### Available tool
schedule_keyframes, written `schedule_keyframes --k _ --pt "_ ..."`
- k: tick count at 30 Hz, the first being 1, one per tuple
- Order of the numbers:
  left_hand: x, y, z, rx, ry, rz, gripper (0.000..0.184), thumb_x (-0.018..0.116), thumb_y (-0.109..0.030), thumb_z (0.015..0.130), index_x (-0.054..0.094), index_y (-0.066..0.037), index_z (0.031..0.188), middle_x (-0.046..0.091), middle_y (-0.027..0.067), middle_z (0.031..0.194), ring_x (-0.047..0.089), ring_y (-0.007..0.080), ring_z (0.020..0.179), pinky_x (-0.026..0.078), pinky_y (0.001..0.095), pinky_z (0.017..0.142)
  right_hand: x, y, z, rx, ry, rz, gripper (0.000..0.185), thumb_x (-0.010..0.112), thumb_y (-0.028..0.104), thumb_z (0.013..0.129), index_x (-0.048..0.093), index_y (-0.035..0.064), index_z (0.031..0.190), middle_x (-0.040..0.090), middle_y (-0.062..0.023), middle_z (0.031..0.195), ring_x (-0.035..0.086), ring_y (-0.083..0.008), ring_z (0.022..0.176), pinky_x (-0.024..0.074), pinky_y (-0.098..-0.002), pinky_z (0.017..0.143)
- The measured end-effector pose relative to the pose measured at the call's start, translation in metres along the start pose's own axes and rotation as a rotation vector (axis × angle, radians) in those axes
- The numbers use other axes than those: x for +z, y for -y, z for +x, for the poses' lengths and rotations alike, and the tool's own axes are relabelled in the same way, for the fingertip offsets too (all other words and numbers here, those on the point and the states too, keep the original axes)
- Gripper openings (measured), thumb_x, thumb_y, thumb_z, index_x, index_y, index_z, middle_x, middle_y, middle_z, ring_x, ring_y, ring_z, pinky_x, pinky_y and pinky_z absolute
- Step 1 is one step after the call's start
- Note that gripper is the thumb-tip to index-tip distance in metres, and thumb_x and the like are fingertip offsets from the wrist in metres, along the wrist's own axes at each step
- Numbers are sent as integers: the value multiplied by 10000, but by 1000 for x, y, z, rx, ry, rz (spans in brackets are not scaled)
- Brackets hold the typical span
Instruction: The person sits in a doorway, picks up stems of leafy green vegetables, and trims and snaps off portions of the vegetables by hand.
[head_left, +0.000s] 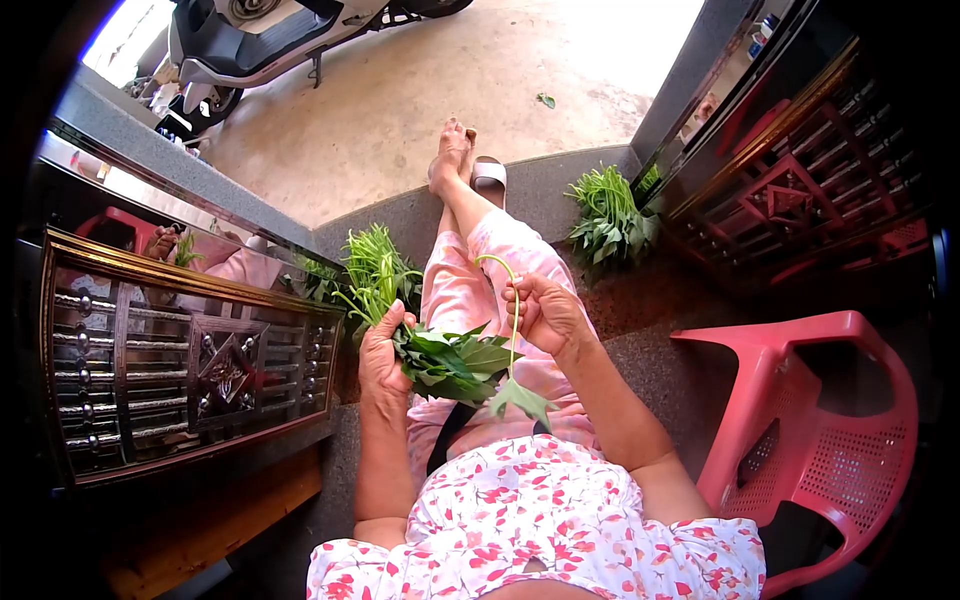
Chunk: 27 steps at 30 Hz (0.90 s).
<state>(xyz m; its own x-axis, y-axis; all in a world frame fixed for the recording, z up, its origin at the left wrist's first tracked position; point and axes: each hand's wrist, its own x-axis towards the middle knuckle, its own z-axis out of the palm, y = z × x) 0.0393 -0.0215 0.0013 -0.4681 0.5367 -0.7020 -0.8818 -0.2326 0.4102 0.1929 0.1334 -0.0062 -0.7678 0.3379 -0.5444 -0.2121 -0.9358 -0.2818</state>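
My left hand (pixel 385 355) is closed round a bunch of leafy greens (pixel 450 362), whose dark leaves hang to the right over my lap. Pale green stems rise beyond my thumb; some may belong to the pile behind. Between the fingertips of my right hand (pixel 548 310) is a single leafy stem (pixel 513 345). Its curved end arches up to the left, and its one broad leaf (pixel 523 400) hangs down beside the bunch. The two hands are a short way apart above my pink trousers.
Another heap of greens (pixel 612 225) lies on the step at right. A pink plastic chair (pixel 850 470) stands at my right, tipped in view. Door panels with metal bars (pixel 190 370) flank both sides. A scooter (pixel 270 50) is parked outside, and a loose leaf (pixel 545 100) lies on the ground.
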Motion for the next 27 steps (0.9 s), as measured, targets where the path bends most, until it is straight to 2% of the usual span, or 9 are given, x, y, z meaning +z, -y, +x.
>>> schedule_keyframes --k 1,3,6,12,19,23,27 --pt "0 0 -1 1 -1 -1 205 563 -172 784 473 -71 630 497 33 538 517 176 435 480 314 425 2 0 0 -1 -1 -4 45 510 49 725 478 44 756 505 -29 638 427 -79 466 381 -211 411" --pt "-1 1 -5 32 109 75 162 603 -112 752 513 -43 635 521 38 550 507 135 431 460 255 408 5 -1 1 -2 -6 -10 46 508 49 725 472 44 753 501 -29 638 428 -81 469 375 -209 407" --pt "-8 1 4 -12 130 111 232 568 -188 782 469 -63 614 497 43 556 499 159 445 445 282 397 7 -4 2 -2 -9 -14 49 505 50 725 463 44 748 493 -29 638 429 -84 473 368 -207 400" --pt "0 7 -3 80 138 243 250 572 -192 781 468 -45 608 462 39 524 467 147 446 422 248 401 9 -5 5 3 -17 -13 57 500 52 725 446 45 738 479 -30 639 432 -89 481 352 -203 385" --pt "15 17 -14 60 180 337 266 575 -196 781 484 -27 597 482 51 524 465 128 419 395 222 388 12 -7 7 34 -50 9 69 494 55 724 425 45 727 462 -32 639 435 -96 491 334 -198 369" --pt "19 23 -15 38 197 335 243 577 -179 779 499 -22 611 497 52 539 476 124 440 405 221 403 13 -8 12 135 -92 112 74 479 49 733 406 37 739 447 -31 637 425 -89 481 303 -180 339" --pt "16 21 -15 14 153 366 167 560 -126 787 513 -10 677 521 56 598 489 127 482 423 223 426 13 -8 17 232 -6 298 58 442 40 756 388 29 736 429 -28 619 380 -69 440 247 -166 300"
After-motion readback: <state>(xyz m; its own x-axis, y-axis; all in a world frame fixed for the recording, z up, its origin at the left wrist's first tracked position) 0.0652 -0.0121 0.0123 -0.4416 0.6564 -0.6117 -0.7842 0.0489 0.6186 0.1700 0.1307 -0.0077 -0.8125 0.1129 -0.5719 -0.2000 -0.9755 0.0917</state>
